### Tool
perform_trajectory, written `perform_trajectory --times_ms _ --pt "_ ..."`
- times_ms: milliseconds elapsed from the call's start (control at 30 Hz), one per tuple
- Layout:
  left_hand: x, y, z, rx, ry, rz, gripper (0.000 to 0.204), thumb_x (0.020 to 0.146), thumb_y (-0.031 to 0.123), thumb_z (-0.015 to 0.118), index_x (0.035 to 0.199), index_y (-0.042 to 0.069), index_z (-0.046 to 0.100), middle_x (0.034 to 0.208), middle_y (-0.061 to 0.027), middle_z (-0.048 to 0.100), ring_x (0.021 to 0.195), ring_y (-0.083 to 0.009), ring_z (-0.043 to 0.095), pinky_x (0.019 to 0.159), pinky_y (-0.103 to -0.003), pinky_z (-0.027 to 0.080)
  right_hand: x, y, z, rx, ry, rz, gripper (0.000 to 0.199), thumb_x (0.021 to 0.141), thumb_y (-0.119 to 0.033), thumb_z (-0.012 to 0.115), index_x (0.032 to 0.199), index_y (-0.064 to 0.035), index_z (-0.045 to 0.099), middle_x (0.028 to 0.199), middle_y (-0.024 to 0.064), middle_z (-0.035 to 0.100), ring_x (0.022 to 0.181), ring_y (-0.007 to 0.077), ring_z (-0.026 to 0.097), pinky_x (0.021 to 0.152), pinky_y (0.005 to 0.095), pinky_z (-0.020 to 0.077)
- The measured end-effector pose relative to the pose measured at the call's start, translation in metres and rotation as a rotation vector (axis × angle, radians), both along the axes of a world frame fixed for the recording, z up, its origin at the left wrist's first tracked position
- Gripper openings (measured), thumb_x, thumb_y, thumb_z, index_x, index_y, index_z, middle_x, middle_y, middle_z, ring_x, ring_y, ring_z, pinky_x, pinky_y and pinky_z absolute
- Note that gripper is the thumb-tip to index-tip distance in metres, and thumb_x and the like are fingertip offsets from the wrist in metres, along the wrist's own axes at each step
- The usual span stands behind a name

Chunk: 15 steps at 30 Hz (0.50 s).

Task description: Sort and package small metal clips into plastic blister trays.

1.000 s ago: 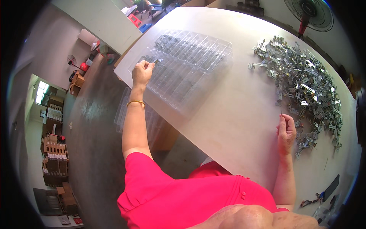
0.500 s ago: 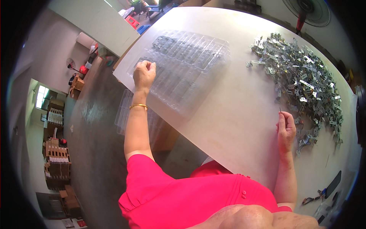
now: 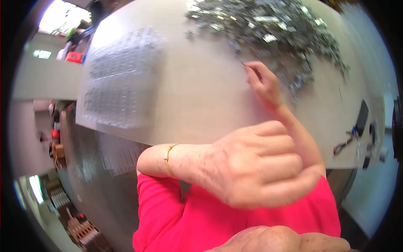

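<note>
My left hand (image 3: 260,166), with a gold bangle (image 3: 167,159) on the wrist, is raised close in front of my chest. Its back faces up and the fingers are curled closed, so whatever they hold, if anything, is hidden. Beyond it, over the table (image 3: 193,96), my right hand (image 3: 264,86) pinches a thin dark pin-like tool (image 3: 242,63) between thumb and forefinger. The tip points toward a large heap of small silvery metal parts (image 3: 268,35), at whose near edge this hand is. Clear plastic compartment trays (image 3: 121,80) lie on the left of the table, blurred.
Scissors (image 3: 345,143) and a dark flat object (image 3: 362,117) lie at the table's right. More clear trays (image 3: 119,153) are below its left edge. Stacked cartons (image 3: 84,231) stand on the floor at lower left. A red stool (image 3: 74,57) is at the far left.
My left hand has left the trays and come back in front of my chest, still closed. My right hand keeps its pinch beside the heap. The whole view has turned.
</note>
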<state>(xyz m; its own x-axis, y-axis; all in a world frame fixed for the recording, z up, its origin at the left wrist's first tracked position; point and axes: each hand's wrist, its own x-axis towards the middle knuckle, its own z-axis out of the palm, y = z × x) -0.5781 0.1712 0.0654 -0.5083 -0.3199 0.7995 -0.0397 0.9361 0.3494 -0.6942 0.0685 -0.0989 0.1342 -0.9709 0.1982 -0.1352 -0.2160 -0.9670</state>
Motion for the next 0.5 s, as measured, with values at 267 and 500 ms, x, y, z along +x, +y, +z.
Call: perform_trajectory --times_ms 267,500 --pt "-0.058 0.004 0.002 0.187 0.362 -0.106 0.032 0.070 0.015 0.063 0.095 -0.005 0.066 0.073 -0.0046 0.049 0.060 -0.0182 0.048 0.055 -0.031 0.039 -0.005 -0.007 -0.016 -0.020 -0.016 -0.027 0.013 0.094 -0.017 0.064 0.102 -0.0064 0.066 0.075 0.0076 0.067 0.066 0.0159 0.061 0.062 0.0308 0.0492" --pt "-0.044 0.009 0.031 0.134 0.070 0.118 0.015 0.081 0.006 0.064 0.093 0.001 0.071 0.073 -0.0061 0.059 0.062 -0.0147 0.054 0.058 -0.029 0.042 0.006 -0.003 -0.006 -0.100 0.010 -0.017 0.013 0.093 -0.021 0.063 0.098 -0.0095 0.066 0.082 0.0134 0.069 0.074 0.0301 0.067 0.066 0.0395 0.0520"
